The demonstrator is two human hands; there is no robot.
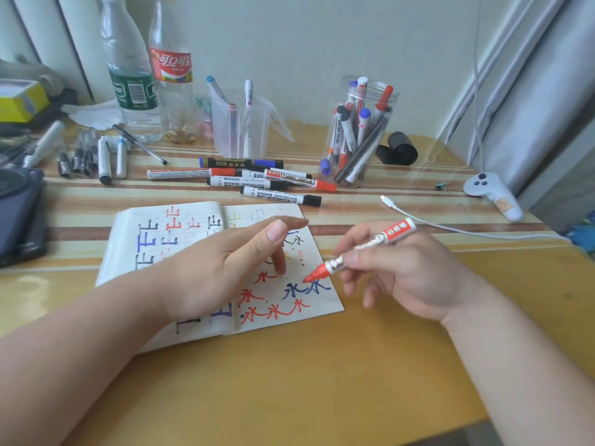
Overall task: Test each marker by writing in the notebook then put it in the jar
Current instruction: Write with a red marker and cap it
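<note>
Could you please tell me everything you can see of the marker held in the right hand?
The red marker has a white barrel with red printing and a red front section tapering to its tip; no cap is visible. It looks like plastic. The right hand grips it mid-barrel, slanted, tip down-left, at the right-hand page of the open notebook, beside blue characters.

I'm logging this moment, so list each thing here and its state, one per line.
Notebook: open, flat, pages marked in red, blue and black.
Red marker: uncapped, tip at the right page.
Right hand: grip shut on the red marker.
Left hand: open, pressing the notebook.
Jar: upright, lidless, holding many markers.
Loose markers: capped, lying beyond the notebook.
Bottles: upright, nearly empty.
</note>
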